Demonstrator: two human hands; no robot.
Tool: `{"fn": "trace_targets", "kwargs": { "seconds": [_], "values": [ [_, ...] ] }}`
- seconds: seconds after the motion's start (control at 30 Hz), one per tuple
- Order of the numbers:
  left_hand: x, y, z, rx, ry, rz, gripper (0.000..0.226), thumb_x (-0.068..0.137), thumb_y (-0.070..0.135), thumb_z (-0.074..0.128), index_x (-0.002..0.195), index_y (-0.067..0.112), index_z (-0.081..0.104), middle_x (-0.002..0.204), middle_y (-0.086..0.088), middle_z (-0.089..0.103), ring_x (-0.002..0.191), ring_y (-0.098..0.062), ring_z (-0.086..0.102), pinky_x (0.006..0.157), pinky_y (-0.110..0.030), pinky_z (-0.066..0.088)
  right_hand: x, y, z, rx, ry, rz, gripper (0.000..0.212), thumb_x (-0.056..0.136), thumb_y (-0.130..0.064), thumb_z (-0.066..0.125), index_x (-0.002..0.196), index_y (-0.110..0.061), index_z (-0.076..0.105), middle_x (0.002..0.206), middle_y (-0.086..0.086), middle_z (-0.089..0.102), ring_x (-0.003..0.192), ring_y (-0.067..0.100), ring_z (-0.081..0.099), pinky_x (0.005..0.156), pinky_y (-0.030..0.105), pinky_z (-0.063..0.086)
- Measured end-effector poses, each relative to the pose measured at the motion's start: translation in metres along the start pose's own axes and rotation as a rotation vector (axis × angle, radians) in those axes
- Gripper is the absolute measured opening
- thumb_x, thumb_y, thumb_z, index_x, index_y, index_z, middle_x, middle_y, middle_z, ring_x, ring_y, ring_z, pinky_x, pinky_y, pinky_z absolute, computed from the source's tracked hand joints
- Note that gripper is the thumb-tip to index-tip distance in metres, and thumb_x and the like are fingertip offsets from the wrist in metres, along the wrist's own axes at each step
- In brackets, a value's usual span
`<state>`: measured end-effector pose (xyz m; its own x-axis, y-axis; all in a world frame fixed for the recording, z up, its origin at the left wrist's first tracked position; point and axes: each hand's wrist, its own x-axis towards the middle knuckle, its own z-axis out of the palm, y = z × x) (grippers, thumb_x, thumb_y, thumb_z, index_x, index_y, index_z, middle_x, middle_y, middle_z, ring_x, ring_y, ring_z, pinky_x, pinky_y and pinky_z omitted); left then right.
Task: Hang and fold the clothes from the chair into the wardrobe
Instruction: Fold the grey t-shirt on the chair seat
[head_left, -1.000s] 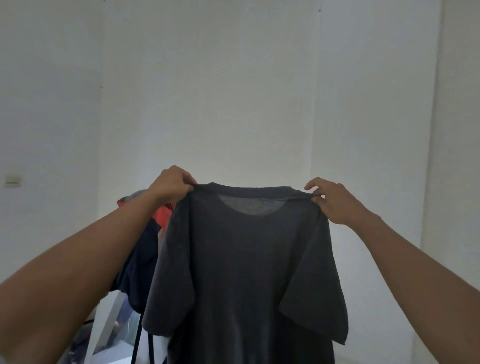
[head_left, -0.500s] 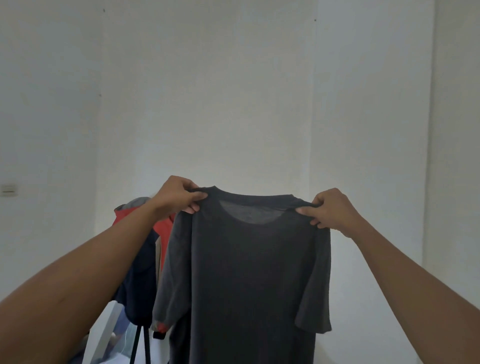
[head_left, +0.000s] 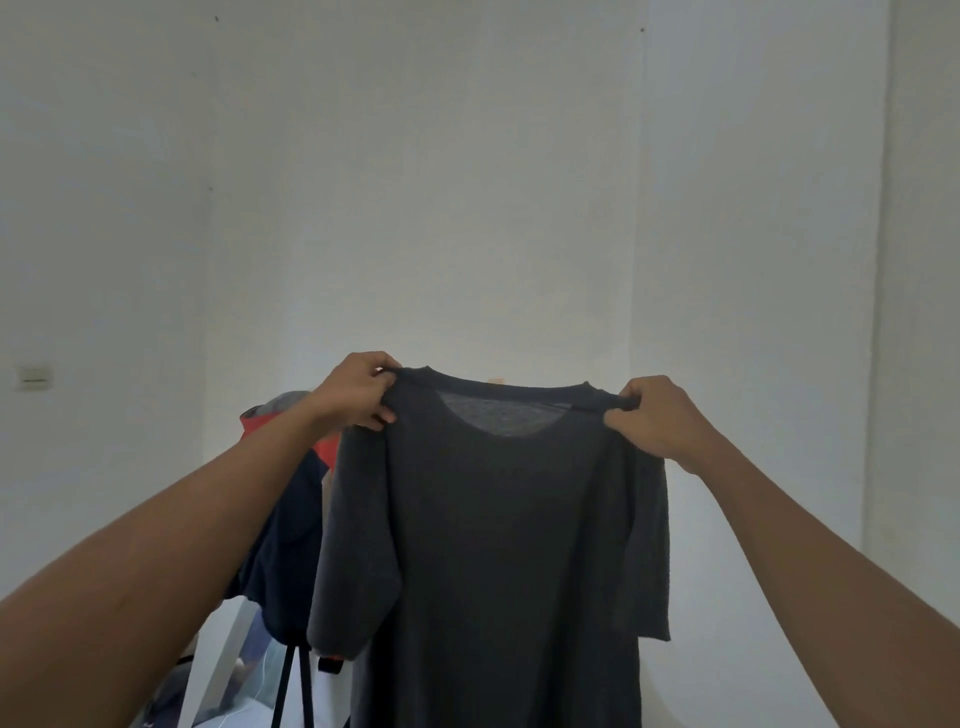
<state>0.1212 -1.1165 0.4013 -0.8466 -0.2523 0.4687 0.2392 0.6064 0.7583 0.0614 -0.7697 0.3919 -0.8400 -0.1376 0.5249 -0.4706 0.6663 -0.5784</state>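
From where I stand, the job looks only partly under way. At the left, behind the person's left forearm, a heap of red, navy and grey clothes (head_left: 291, 525) is draped over something I cannot make out. It may be the chair. A slanted white frame (head_left: 221, 660) shows below the heap, with two thin black straps (head_left: 291, 686) dangling in front. Those garments are neither hung nor folded, so I judge most of the work is left.

The left hand (head_left: 358, 392) has its fingers curled around one shoulder seam of a dark grey short-sleeved T-shirt (head_left: 498, 545), just beside the collar. The shirt hangs in the air in front of the person, spread flat, sleeves drooping, its hem out of sight below the bottom of the view. The right hand (head_left: 657, 415) pinches the other shoulder seam, fingers closed on the cloth. The hands are well apart, with the neckline stretched between them. No hanger shows and the wardrobe is not in view, so this shirt is off the heap and opened out but not yet put away. Whether it will be hung or folded I cannot tell.

No surface shows under the shirt. The room is plain: a small pale switch plate (head_left: 34, 378) on the left wall, bare white walls (head_left: 415, 182) ahead, and a vertical corner line (head_left: 636, 234) toward the right.
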Motion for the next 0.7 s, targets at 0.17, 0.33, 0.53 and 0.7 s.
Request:
{"fn": "trace_targets", "kwargs": {
  "seconds": [0.17, 0.33, 0.53, 0.7],
  "values": [
    [-0.005, -0.005, -0.010, 0.145, -0.113, 0.092, 0.018, 0.099, 0.012, 0.052, 0.095, 0.010, 0.069, 0.092, -0.005, 0.070, 0.077, -0.017, 0.062, 0.090, -0.041, 0.054, 0.003, 0.005, 0.001, 0.101, -0.019, 0.041, 0.028, 0.090, -0.029, 0.056, 0.082, -0.002, 0.058, 0.079, 0.008, 0.059, 0.073, 0.021, 0.054, 0.069, 0.032, 0.043],
    [-0.012, 0.004, -0.003, -0.336, -0.117, -0.041, 0.030, 0.103, 0.013, 0.038, 0.096, 0.003, 0.065, 0.086, -0.010, 0.071, 0.080, -0.023, 0.065, 0.091, -0.043, 0.054, 0.000, -0.003, 0.008, 0.579, -0.072, 0.060, 0.021, 0.087, -0.023, 0.056, 0.079, -0.005, 0.051, 0.081, 0.012, 0.052, 0.081, 0.028, 0.052, 0.078, 0.041, 0.053],
    [-0.028, 0.032, 0.012, -0.784, -0.168, 0.054, 0.026, 0.094, 0.002, 0.040, 0.103, 0.005, 0.064, 0.087, -0.006, 0.068, 0.071, -0.016, 0.068, 0.063, -0.029, 0.057, -0.009, -0.026, 0.020, 0.991, -0.055, -0.025, 0.052, 0.075, 0.000, 0.082, 0.121, -0.005, 0.057, 0.114, 0.014, 0.069, 0.101, 0.030, 0.071, 0.081, 0.042, 0.060],
    [-0.030, 0.038, 0.014, -0.780, -0.148, 0.103, 0.039, 0.089, -0.019, 0.044, 0.124, -0.008, 0.057, 0.107, -0.019, 0.069, 0.086, -0.024, 0.072, 0.072, -0.031, 0.061, -0.009, -0.034, 0.020, 1.088, -0.037, 0.011, 0.040, 0.089, 0.015, 0.058, 0.118, -0.011, 0.053, 0.123, 0.017, 0.062, 0.107, 0.031, 0.067, 0.083, 0.039, 0.059]
  ]
}}
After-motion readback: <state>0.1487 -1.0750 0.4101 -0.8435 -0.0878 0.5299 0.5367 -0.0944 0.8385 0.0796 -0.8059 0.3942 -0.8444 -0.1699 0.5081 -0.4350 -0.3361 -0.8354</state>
